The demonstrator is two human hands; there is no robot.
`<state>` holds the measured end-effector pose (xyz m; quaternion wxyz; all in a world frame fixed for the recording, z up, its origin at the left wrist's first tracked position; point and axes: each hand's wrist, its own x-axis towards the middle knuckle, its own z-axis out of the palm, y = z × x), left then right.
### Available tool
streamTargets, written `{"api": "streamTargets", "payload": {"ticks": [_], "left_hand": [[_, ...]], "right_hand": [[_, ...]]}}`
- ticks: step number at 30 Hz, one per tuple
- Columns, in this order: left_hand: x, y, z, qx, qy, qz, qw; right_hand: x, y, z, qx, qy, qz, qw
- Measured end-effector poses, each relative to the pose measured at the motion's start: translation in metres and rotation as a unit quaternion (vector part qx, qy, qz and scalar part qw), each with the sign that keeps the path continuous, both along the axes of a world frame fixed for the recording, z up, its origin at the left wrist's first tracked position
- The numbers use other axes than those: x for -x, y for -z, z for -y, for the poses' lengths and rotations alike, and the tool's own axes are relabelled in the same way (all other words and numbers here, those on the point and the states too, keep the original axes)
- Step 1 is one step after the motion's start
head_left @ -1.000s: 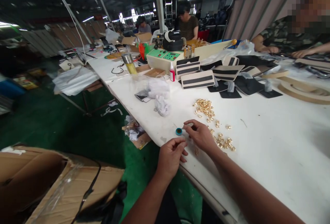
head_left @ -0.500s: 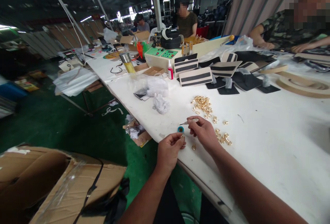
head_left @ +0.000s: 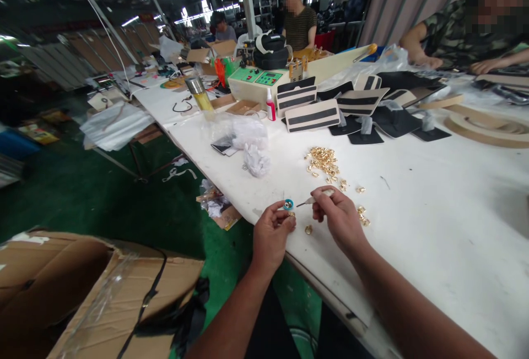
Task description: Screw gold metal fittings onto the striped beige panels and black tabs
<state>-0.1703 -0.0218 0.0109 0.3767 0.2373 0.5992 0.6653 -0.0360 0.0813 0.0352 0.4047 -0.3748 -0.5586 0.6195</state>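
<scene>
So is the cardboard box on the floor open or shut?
Open: the cardboard box has its flaps spread apart, with a black strap hanging over its edge.

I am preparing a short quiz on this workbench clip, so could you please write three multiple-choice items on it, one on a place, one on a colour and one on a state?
1. Where does the heap of gold fittings lie?
A. on the white table
B. in the cardboard box
C. on the green floor

2. What colour is the small round cap by the left hand?
A. red
B. blue
C. yellow

3. What is the right hand doing?
A. lying flat and open
B. pinching a thin pointed tool
C. gripping the bottle

Answers:
1 A, the heap sits on the white table, beyond both hands.
2 B, its rim shows blue beside the left fingertips.
3 B, the fingers close on the thin pointed tool, whose tip points at the cap.
</scene>
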Motion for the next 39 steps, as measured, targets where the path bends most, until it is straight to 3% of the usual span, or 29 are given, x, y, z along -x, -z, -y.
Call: {"api": "streamTargets", "payload": {"ticks": [5, 13, 26, 33, 36, 39], "left_hand": [[-0.005, 0.004, 0.002, 0.006, 0.003, -0.06, 0.998], [-0.007, 0.007, 0.005, 0.024, 0.008, -0.132, 0.991], [-0.007, 0.008, 0.004, 0.019, 0.009, -0.151, 0.988], [-0.007, 0.014, 0.004, 0.02, 0.024, -0.153, 0.988], [-0.007, 0.013, 0.005, 0.023, 0.023, -0.156, 0.987], [-0.008, 0.009, 0.006, 0.03, 0.021, -0.165, 0.986]], "right_hand": [[-0.01, -0.003, 0.014, -0.069, -0.003, 0.077, 0.995], [-0.008, 0.003, 0.011, -0.09, -0.005, 0.098, 0.991], [-0.007, 0.002, 0.011, -0.098, -0.01, 0.105, 0.99], [-0.009, 0.002, 0.01, -0.17, 0.004, 0.166, 0.971], [-0.007, 0.001, 0.008, -0.13, -0.019, 0.147, 0.98], [-0.006, 0.002, 0.005, -0.007, -0.039, 0.076, 0.996]]}}
